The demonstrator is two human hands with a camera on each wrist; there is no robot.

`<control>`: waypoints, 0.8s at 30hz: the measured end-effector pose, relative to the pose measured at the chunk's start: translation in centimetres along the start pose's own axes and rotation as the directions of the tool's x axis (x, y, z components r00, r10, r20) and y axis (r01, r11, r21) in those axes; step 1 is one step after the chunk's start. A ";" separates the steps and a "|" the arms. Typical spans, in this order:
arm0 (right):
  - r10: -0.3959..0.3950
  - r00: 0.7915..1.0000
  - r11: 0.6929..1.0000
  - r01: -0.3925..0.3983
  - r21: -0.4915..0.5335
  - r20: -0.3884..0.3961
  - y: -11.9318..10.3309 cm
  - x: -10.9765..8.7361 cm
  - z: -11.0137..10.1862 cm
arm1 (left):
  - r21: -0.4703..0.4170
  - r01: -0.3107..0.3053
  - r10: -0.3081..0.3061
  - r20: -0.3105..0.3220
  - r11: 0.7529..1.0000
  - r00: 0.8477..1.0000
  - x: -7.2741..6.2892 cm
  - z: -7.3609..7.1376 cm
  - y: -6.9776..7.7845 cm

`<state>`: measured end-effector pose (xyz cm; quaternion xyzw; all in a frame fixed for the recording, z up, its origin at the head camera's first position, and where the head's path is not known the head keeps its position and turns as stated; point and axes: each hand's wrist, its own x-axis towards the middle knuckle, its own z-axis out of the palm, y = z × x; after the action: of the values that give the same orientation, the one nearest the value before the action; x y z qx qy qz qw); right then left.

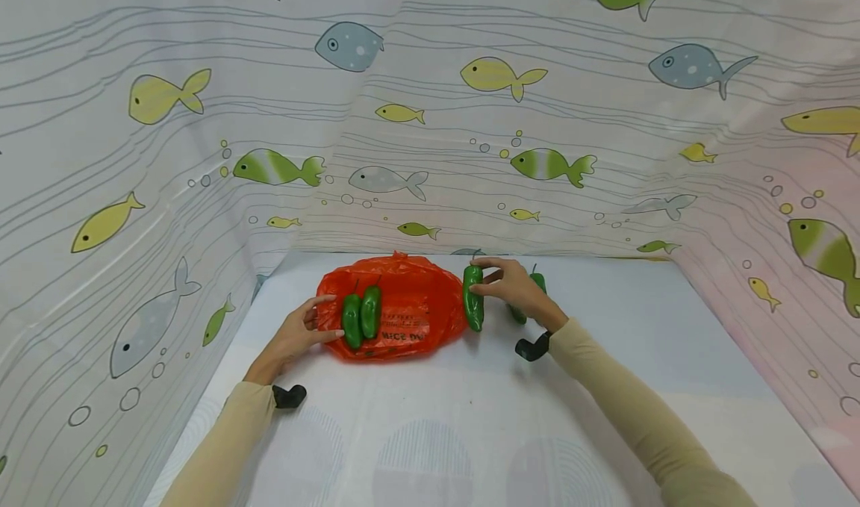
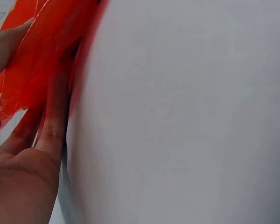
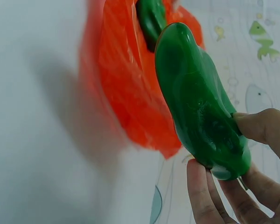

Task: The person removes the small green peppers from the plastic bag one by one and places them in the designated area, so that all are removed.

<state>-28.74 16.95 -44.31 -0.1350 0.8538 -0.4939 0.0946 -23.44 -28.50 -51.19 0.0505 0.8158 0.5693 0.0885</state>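
A red plastic bag (image 1: 416,298) lies spread on the table, and two green peppers (image 1: 370,313) sit side by side on its left part. My left hand (image 1: 292,339) holds the bag's left edge. In the left wrist view, the red film (image 2: 46,60) passes between the fingers. Just right of the bag, my right hand (image 1: 513,287) grips another green pepper (image 1: 473,298) near its stem end, thumb on one side and fingers on the other. This pepper (image 3: 196,98) hangs above the table, tip towards the bag. One more pepper (image 1: 538,279) lies partly hidden behind the right hand.
The white table (image 1: 430,417) has faint oval prints near its front. Fabric walls (image 1: 430,141) printed with fish stand at the back and both sides. A black wrist mount (image 1: 533,347) sticks out below the right wrist, another (image 1: 290,397) beside the left.
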 end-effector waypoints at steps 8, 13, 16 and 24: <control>0.007 0.999 0.999 -0.008 -0.037 -0.035 1.2 -0.6 -1.7 | 0.004 0.034 -0.035 0.009 0.999 0.999 -1.1 0.3 2.5; 0.017 0.998 0.999 -0.019 -0.032 -0.056 2.0 -0.9 -2.7 | 0.017 0.036 -0.036 0.003 0.999 0.999 -1.7 0.4 3.6; 0.030 0.997 0.999 -0.032 -0.035 -0.067 2.4 -1.1 -3.2 | 0.023 0.034 -0.034 0.000 0.999 0.999 -1.8 0.5 3.7; 0.074 0.993 0.997 -0.075 -0.010 -0.096 3.3 -1.9 -4.9 | 0.022 0.055 -0.055 0.006 0.998 0.998 -1.8 0.4 3.7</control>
<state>-28.86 23.10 -44.74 -0.0802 0.8652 -0.4899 0.0712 -21.70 -27.15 -47.72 0.0308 0.8227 0.5575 0.1065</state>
